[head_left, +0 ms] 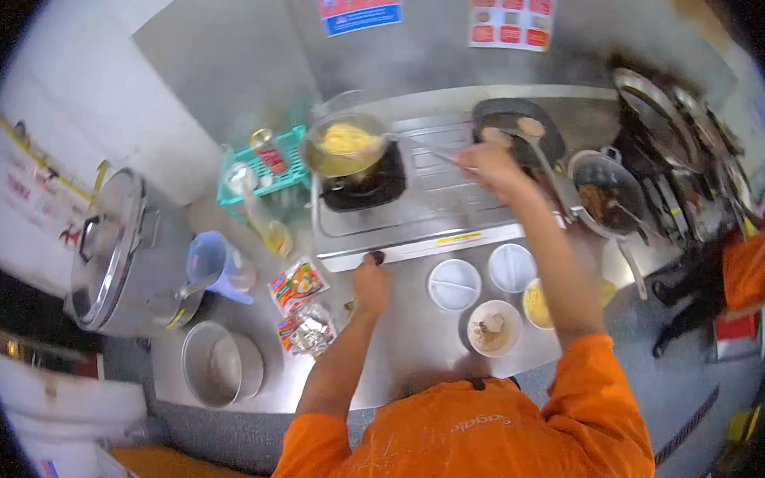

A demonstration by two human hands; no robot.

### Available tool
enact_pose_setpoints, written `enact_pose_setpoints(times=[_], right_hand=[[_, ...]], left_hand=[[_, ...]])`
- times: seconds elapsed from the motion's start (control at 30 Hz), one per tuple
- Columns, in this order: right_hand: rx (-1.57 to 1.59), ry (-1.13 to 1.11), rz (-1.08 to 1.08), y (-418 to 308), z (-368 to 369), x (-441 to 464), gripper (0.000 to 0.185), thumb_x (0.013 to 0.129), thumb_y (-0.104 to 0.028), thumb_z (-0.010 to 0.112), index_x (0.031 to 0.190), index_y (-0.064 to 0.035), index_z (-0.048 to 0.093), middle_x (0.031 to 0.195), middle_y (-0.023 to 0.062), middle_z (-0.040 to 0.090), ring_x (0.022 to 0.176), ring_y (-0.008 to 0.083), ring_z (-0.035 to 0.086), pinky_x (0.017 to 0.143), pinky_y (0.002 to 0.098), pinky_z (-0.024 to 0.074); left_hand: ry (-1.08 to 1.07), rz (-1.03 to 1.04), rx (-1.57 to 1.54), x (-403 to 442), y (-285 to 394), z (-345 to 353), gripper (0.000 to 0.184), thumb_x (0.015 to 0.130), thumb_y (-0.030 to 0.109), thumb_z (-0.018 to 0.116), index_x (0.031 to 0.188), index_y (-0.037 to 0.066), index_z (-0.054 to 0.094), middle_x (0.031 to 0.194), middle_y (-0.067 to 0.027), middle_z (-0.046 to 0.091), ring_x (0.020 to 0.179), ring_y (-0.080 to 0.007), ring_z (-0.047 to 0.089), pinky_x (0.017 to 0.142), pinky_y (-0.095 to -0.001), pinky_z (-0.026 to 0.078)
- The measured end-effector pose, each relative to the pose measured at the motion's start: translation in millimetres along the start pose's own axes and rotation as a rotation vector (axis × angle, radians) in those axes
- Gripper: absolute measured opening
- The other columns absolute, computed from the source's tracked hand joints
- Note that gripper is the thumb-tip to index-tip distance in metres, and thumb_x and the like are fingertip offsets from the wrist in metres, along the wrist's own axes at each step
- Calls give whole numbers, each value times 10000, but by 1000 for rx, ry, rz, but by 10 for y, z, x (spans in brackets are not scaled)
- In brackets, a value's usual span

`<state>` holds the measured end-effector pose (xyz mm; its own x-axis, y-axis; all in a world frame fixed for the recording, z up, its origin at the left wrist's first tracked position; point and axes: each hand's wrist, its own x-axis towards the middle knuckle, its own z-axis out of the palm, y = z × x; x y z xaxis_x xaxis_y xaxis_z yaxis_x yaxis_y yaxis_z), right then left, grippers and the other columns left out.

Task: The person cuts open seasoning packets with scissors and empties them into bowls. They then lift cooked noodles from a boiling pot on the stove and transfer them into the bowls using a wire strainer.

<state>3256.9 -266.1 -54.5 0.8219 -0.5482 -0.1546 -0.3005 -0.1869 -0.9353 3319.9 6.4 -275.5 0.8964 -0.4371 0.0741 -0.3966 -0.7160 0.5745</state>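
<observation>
My right hand (494,169) is closed around the long handle of a strainer (325,139). In the strainer's basket sit yellow noodles (347,139), over a pot (345,165) on the left burner of the gas stove (428,211). My left hand (371,286) is at the stove's front edge, its fingers closed on a dark stove knob (378,257). Below it on the counter lie colourful seasoning packets (299,285) and a crumpled silver one (311,329). To the right of my left hand stand white bowls (454,285), one of them with food inside.
A black pan (553,142) and a saucepan of dark sauce (608,196) stand at the right. At the left are a big pressure cooker (118,258), a blue jug (214,264), an empty metal pot (221,365) and a teal basket (295,170). Someone in orange (749,266) is at far right.
</observation>
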Motion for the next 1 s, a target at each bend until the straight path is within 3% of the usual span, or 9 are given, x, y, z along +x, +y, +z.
enact_pose_setpoints(times=[0.07,0.3,0.33,0.4,0.5,0.73,0.87,0.9,1.0], right_hand=[[-17,19,28,-40,166,-5,183,869,-233,646,893,-57,689,651,4,555,414,65,334,364,260,221],[107,33,18,-156,143,-82,241,840,-243,669,739,-25,665,604,53,565,403,114,377,362,311,272],[99,44,-15,-174,183,-99,323,828,-272,672,644,-8,632,591,78,583,393,152,421,365,347,317],[-60,1,-51,-270,7,-109,332,828,-290,674,679,5,643,616,83,590,412,150,443,372,338,334],[37,-42,20,-274,164,-31,199,851,-243,651,818,-50,684,599,2,527,407,73,320,364,276,217],[25,24,28,-282,198,-130,216,857,-245,664,742,-65,635,573,-3,488,398,69,323,359,259,198],[-41,54,37,-369,205,-179,245,870,-260,655,747,-53,609,597,11,497,387,77,322,345,271,191],[74,56,36,-330,320,-140,269,871,-265,653,719,-53,588,587,11,490,382,81,318,340,273,187],[0,48,20,-273,294,-150,262,868,-249,645,707,-54,577,596,17,496,383,83,325,342,274,194]], left_hand=[[41,99,-8,-3,-9,-70,244,805,96,618,994,-45,560,838,-248,654,805,-407,646,724,-485,507],[44,185,-1,-276,192,-546,204,873,157,529,943,-11,620,826,-229,656,768,-397,642,680,-460,494],[127,150,-205,-386,194,-621,231,876,154,498,960,-7,640,763,-194,637,702,-339,624,643,-423,476],[237,87,-408,-533,195,-842,267,880,151,467,977,-3,661,700,-160,618,636,-281,606,605,-385,457],[50,11,-695,-827,190,-1117,415,822,60,405,1158,0,642,642,-32,447,593,-114,416,567,-266,369],[24,130,-736,-1187,289,-1669,481,922,20,402,1401,38,446,708,-16,454,701,-119,473,696,-233,425],[-126,130,-550,-1341,159,-1858,459,953,25,481,1406,95,450,903,-80,677,724,-102,537,719,-236,448],[-134,146,-467,-1380,223,-1953,433,951,40,510,1380,98,477,1085,-120,689,755,-170,607,750,-288,477],[4,272,-373,-1417,91,-1875,382,953,46,503,1333,77,518,1111,-160,672,823,-281,646,797,-356,490]])
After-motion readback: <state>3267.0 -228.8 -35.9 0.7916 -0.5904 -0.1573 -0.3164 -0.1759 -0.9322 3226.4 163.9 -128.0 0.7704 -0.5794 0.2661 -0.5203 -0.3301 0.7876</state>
